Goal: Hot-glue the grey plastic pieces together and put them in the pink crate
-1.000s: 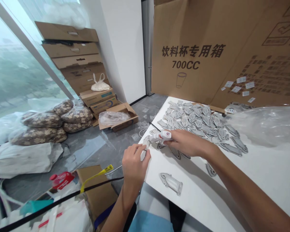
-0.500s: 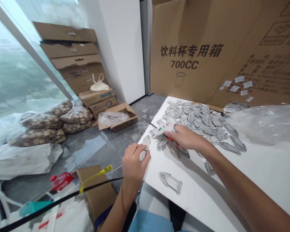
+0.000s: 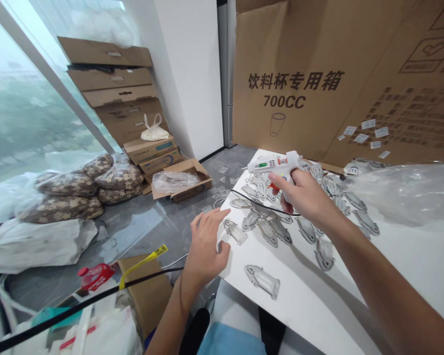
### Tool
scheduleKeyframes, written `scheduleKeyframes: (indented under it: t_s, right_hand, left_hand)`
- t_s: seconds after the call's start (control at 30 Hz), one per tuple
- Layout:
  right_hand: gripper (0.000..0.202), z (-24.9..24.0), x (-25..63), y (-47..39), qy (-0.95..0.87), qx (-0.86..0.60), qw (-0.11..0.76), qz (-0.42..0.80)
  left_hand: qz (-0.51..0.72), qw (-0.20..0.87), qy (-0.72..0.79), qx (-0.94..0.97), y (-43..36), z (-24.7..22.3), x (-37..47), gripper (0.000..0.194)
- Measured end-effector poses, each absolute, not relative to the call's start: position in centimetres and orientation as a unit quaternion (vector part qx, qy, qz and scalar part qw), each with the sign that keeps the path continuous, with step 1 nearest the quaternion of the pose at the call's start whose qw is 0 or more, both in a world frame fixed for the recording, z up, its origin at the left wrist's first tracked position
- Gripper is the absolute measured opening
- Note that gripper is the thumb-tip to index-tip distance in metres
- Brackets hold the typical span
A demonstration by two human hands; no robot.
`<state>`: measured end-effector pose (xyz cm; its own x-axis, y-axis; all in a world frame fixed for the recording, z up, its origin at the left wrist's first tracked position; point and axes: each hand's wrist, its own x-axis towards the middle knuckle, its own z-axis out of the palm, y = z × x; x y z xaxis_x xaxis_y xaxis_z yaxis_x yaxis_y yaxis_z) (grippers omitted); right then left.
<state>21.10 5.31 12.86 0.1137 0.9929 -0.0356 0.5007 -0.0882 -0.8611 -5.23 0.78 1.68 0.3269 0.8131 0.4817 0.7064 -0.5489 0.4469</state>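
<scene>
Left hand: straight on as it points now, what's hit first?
Left hand probably meets the nearest grey, flat, pointed plate on the white tabletop; height is unclear, so it may pass over.

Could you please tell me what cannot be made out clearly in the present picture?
Head view:
- Glue gun: handle partly covered by the right hand.
- Grey pieces: full count hidden by overlap and that hand.
- White labels: print too small.
- Large cardboard box: cut off by top and right edges.

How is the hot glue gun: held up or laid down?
Held up: the right hand clasps the hot glue gun, whose body shows above the gray pieces on the white table.
</scene>
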Motion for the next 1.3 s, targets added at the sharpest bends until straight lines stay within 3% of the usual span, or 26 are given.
scheduleKeyframes:
  t_s: [0.1, 0.27, 0.5, 0.77, 1.0, 1.3]
  right_hand:
    - [0.036, 13.1, 21.0, 5.2, -0.578, -0.663, 0.330, 0.343]
    - [0.035, 13.5, 20.9, 4.9, -0.604, -0.654, 0.307, 0.337]
    - [0.035, 13.4, 20.8, 4.6, -0.668, -0.620, 0.258, 0.321]
    - [0.040, 12.0, 20.8, 4.7, -0.773, -0.541, 0.142, 0.300]
    - [0.030, 11.6, 19.8, 4.5, -0.803, -0.509, 0.100, 0.293]
    - [0.023, 10.7, 19.5, 4.5, -0.820, -0.506, 0.063, 0.261]
  left_hand:
    - [0.302, 0.106, 0.439, 0.840, 1.1, 1.4, -5.7, 0.075]
    - [0.278, 0.076, 0.458, 0.841, 1.1, 1.6, -6.2, 0.043]
    - [0.264, 0.013, 0.519, 0.813, 1.4, 1.4, -6.8, 0.014]
    - [0.332, 0.048, 0.538, 0.773, 1.5, 0.2, -5.9, 0.036]
    - [0.363, 0.006, 0.524, 0.771, 1.6, -0.7, -5.5, 0.011]
    - [0.368, -0.012, 0.523, 0.768, 1.5, -0.8, -5.4, 0.010]
